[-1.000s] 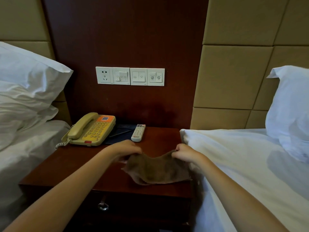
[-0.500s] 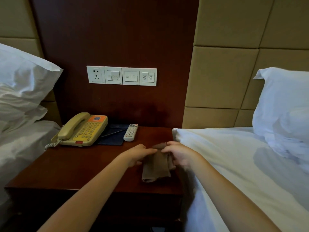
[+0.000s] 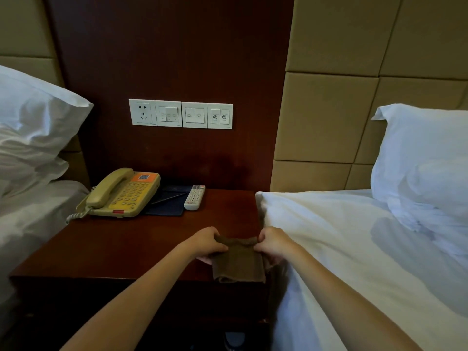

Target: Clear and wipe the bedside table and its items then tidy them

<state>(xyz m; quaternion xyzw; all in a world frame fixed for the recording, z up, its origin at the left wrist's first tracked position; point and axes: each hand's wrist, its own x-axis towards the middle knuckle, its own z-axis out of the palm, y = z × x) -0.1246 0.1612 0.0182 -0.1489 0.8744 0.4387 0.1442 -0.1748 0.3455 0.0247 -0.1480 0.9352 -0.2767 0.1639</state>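
Observation:
A folded brown cloth [image 3: 238, 264] hangs over the front right part of the dark wooden bedside table [image 3: 121, 247]. My left hand [image 3: 206, 243] pinches its top left corner and my right hand [image 3: 274, 243] pinches its top right corner. At the back of the table stand a beige telephone [image 3: 124, 195] with an orange label, a dark blue folder [image 3: 169, 202] with a pen across it, and a white remote control [image 3: 194, 197].
White beds flank the table, the left bed [image 3: 27, 219] and the right bed [image 3: 354, 249], each with a white pillow. A row of white switches and a socket [image 3: 180, 114] sits on the wooden wall panel above the table.
The cloth was spread wide between my hands, then folded narrow as my hands came together. Now my hands have moved slightly apart and hold the folded cloth by its top corners.

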